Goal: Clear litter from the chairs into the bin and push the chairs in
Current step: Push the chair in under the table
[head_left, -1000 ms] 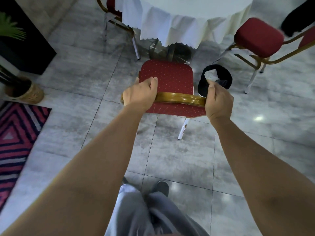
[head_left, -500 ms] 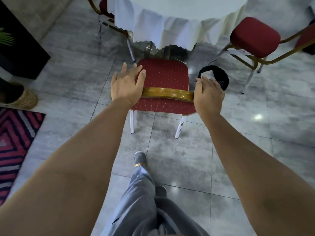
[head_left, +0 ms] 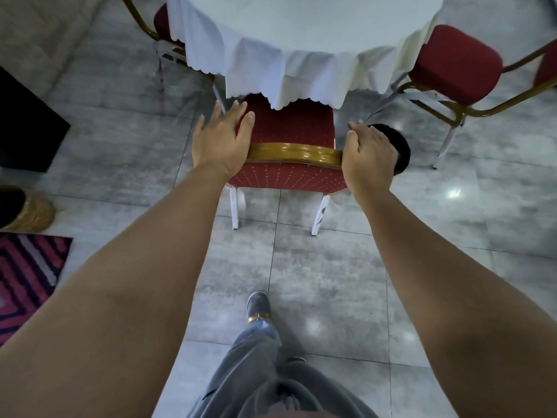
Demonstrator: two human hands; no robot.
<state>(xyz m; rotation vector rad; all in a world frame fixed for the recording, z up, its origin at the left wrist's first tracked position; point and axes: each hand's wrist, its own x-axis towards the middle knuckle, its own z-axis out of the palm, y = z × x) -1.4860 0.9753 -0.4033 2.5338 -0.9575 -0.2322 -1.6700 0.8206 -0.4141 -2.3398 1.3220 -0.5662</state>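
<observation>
So the red chair (head_left: 289, 131) just slid in until its seat tucks under the tablecloth (head_left: 301, 55) — left hand (head_left: 221, 140) flat and open, right hand (head_left: 369, 152) loose on the gold backrest with a black bag (head_left: 399, 146) under it — this one's basically done.

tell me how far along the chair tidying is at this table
Done: the near chair has no litter on the part of its seat that shows, and the seat's front is under the tablecloth. In hand: left hand lies flat with open fingers on the backrest; right hand presses its other end, with a black bag behind it. Left: the chair on the right stands clear of the table.
</observation>
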